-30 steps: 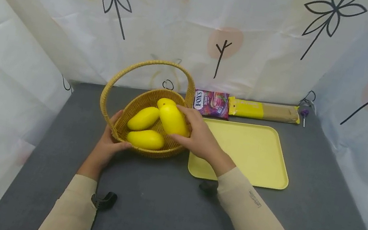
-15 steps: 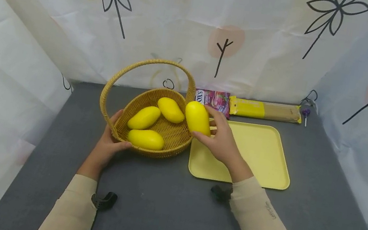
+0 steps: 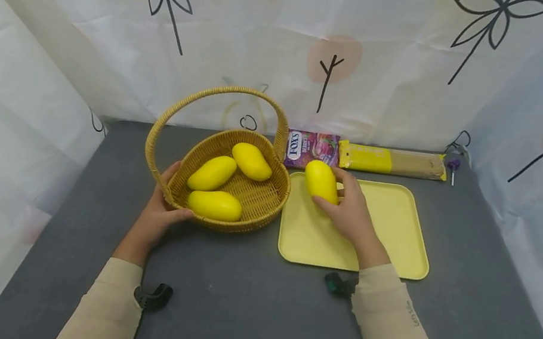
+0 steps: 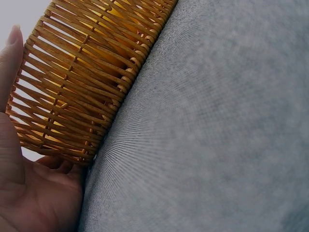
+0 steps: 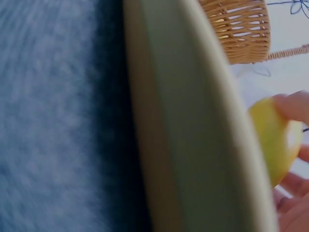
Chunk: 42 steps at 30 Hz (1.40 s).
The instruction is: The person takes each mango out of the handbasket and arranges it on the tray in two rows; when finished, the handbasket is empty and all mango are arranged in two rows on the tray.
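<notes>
A yellow mango point(image 3: 321, 180) is gripped between the thumb and fingers of my right hand point(image 3: 353, 213), over the left part of the pale yellow tray point(image 3: 351, 256). In the right wrist view the same mango point(image 5: 275, 140) shows beyond the tray's blurred edge. My left hand point(image 3: 158, 216) holds the near left side of the wicker basket point(image 3: 252, 230), thumb by the rim. Three more mangoes lie inside the basket, one at the left point(image 3: 212, 174), one at the back point(image 3: 251, 162) and one at the front point(image 3: 215, 205). The left wrist view shows the basket's woven wall point(image 4: 87, 72) beside the palm.
Behind the tray lie a purple Fox's candy packet point(image 3: 312, 150) and a long yellow packet point(image 3: 391, 161), seemingly of dry noodles. A small purple-topped item point(image 3: 454, 168) sits at the back right. The basket's tall handle point(image 3: 231, 89) arches above it. Patterned cloth surrounds the grey table point(image 3: 236, 309).
My right hand has lifted the mango out of the basket and carried it right, over the tray. The left hand stays at the basket's side.
</notes>
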### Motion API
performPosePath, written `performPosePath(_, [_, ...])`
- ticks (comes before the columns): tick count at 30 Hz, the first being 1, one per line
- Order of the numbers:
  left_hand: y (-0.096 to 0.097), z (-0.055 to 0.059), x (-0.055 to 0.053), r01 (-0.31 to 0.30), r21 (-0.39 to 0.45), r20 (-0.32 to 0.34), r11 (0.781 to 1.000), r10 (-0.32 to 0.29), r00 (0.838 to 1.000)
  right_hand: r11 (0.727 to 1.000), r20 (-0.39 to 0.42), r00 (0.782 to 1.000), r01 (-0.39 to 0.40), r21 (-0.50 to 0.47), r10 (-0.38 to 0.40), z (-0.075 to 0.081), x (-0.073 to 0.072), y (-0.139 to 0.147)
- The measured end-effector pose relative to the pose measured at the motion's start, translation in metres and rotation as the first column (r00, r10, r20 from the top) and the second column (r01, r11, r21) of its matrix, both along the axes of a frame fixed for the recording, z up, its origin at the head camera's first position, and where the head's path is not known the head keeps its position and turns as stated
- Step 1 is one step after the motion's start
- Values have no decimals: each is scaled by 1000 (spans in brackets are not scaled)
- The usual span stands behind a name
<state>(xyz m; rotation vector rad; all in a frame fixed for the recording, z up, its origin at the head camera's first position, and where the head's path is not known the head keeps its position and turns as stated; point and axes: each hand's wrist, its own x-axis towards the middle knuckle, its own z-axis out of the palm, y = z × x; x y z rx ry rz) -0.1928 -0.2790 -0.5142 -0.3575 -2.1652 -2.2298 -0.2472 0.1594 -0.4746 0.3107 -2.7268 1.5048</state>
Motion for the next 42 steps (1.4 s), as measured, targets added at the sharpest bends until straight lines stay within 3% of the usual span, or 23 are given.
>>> performPosePath(10, [0,0,0,16,10,-3,1000,-16,1000,998,52,998,39,49,-42,-17,-4,4])
performPosePath(16, [-2,-1,0,24,18,-12,1000,-24,1000,998,54,998,18,60,-22,-23,-5,4])
performPosePath(34, [-2,-1,0,30,18,-15,999,-30,999,996,29,999,39,79,-42,-26,-4,4])
performPosePath(42, [-2,-1,0,31,21,-18,999,-31,999,997,55,997,56,61,-59,-23,-2,2])
